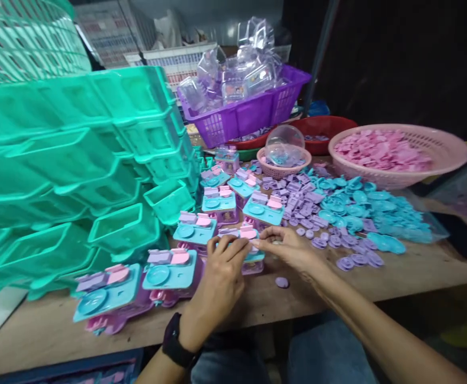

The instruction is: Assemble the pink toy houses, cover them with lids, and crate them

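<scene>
I log: teal trays (73, 176); teal-and-lilac toy units (169, 269) with pink fittings; purple basket (249, 112); pink bowl (401, 154) of pink pieces; lilac discs (353, 258); black wristband (176, 341).

- A small toy set of teal, lilac and pink plastic (251, 246) sits on the wooden worktop (397, 274), at its near edge, between the two hands. It lies flat and upright: a teal top plate over a pink and lilac base, with a pale pink rounded block and a lilac block raised along its far edge.
- The left hand (217, 280) covers the set's left half; its fingers (233, 244) curl over the top plate.
- The right hand (293, 250) meets it from the right; its fingers (262, 243) pinch at the top of the set, just beside the pink block. What they pinch is too small to tell.
</scene>
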Tool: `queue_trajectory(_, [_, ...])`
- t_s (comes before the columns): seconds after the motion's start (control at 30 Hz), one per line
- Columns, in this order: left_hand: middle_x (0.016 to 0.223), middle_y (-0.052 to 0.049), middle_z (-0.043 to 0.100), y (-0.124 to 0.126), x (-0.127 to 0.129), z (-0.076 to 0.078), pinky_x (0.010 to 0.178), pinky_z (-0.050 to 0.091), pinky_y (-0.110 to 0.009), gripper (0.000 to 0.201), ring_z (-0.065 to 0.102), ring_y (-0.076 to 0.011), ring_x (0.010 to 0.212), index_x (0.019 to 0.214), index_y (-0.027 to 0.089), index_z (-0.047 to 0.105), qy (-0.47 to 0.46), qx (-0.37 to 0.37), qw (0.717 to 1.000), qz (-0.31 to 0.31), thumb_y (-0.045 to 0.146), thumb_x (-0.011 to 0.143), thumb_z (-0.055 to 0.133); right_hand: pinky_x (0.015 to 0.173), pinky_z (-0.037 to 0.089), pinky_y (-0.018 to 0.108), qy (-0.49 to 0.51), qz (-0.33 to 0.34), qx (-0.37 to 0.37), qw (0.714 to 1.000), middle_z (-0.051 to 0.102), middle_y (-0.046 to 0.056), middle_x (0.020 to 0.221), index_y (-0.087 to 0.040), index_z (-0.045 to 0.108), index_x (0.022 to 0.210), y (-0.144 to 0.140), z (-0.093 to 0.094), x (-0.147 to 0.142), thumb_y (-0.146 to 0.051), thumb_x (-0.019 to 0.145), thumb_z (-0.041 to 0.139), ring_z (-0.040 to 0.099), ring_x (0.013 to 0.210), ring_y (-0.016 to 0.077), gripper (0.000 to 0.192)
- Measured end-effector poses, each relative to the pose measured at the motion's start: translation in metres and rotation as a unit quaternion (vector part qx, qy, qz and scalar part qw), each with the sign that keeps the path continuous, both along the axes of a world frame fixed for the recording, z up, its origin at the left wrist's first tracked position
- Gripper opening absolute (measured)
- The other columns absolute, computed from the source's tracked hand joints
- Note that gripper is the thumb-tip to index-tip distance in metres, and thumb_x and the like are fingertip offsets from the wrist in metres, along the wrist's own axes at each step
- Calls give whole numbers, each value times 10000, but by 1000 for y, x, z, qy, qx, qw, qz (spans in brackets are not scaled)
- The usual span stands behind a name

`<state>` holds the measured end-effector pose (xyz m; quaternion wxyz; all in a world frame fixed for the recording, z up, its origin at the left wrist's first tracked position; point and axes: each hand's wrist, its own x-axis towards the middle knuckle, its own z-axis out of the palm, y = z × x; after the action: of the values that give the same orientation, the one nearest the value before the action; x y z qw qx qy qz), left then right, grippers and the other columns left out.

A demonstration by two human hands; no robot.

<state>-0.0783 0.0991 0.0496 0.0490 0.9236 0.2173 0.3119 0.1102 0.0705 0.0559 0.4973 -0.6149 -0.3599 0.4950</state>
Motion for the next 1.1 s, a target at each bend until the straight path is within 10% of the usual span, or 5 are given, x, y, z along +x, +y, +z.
queue_trajectory(0.37, [1181, -91, 719, -12, 12, 12, 937, 347, -504, 383, 562, -323, 1145, 1079, 192, 664, 11, 95, 993, 68, -15, 853, 434, 809, 479, 339, -266, -65, 221, 936, 661, 32, 863, -218, 646, 854, -33, -34, 1, -424, 910, 585, 605, 836, 199, 222])
queue_trajectory(0.5, [1173, -110, 664, -36, 74, -1, 928, 482, -422, 338, 576, -280, 1078, 1125, 168, 614, -23, 24, 999, -11, 17, 862, 466, 952, 471, 440, -540, -158, 172, 809, 685, 100, 1071, -202, 703, 1022, -84, -45, 67, -226, 990, 441, 594, 1028, 267, 265])
queue_trajectory(0.67, [1302, -139, 609, -49, 170, -24, 1026, 508, -455, 444, 578, -305, 1214, 1351, 143, 515, 175, -93, 980, -22, 49, 921, 461, 796, 534, 488, -711, -199, -18, 674, 689, 121, 1172, -203, 734, 1117, -135, -66, 133, -212, 972, 452, 594, 985, 344, 317])
queue_trajectory(0.87, [1335, -186, 582, -52, 202, -28, 1041, 499, -523, 463, 572, -347, 1253, 1285, 109, 544, 221, -108, 969, -18, 4, 835, 503, 809, 571, 379, -654, -163, -6, 738, 683, 95, 1121, -193, 693, 1119, -150, -81, 145, -154, 958, 423, 672, 934, 247, 317])
queue_trajectory(1.1, [1344, -207, 540, -55, 210, -30, 1064, 474, -517, 491, 538, -357, 1249, 1362, 81, 481, 201, -111, 972, -49, 376, 975, 546, 786, 580, 359, -666, -85, -5, 741, 623, 133, 1172, -213, 662, 1229, -136, -72, 142, -45, 841, 446, 663, 983, 264, 475])
